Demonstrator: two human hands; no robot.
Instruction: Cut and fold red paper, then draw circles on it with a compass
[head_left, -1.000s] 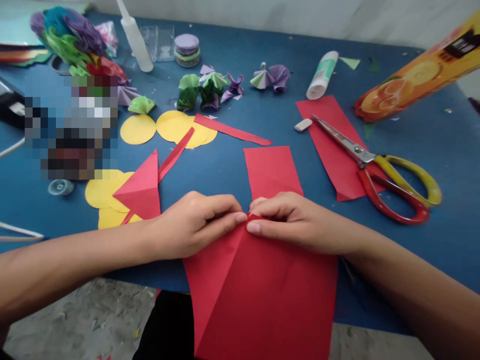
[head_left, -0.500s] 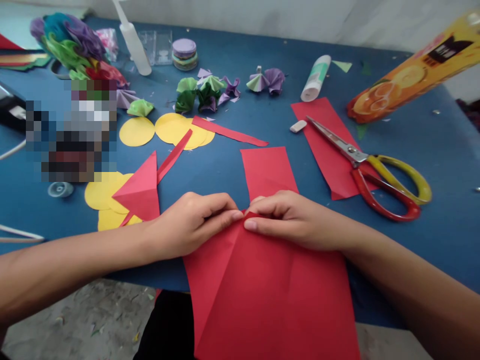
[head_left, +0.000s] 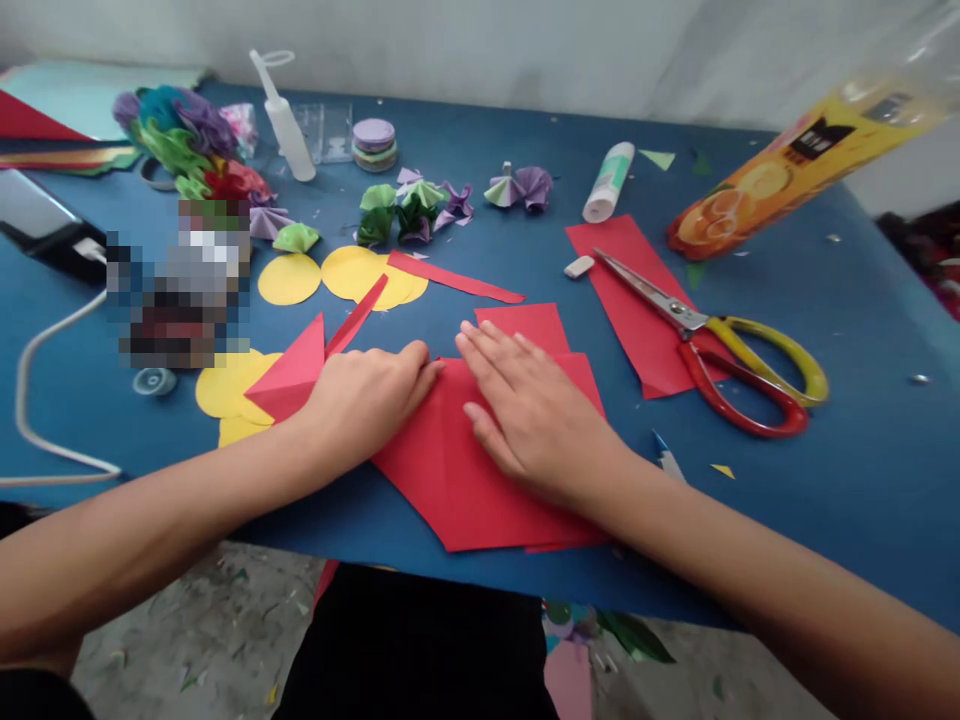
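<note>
A large folded sheet of red paper point(head_left: 480, 500) lies on the table in front of me. My left hand point(head_left: 379, 400) is closed at its upper left corner, thumb and curled finger on the edge. Flat on the sheet, fingers stretched out, rests my right hand point(head_left: 529, 410). Behind it a second red piece point(head_left: 525, 322) pokes out. Just left of my left hand lies a small folded red paper point(head_left: 296, 365), over several yellow paper circles point(head_left: 232, 385). A narrow red strip point(head_left: 360, 315) reaches up from behind that hand.
Large scissors point(head_left: 694, 320) with red and yellow handles lie on another red sheet point(head_left: 622, 270) at right. Nearby are an eraser point(head_left: 579, 267), a glue stick point(head_left: 609, 182) and a tilted orange drink bottle point(head_left: 787, 170). Folded paper flowers point(head_left: 412, 205) and a white squeeze bottle point(head_left: 290, 135) stand behind.
The red sheet, earlier hanging over the table edge with both hands pinching it, now lies on the table. My right hand has opened flat on it; my left hand has shifted left.
</note>
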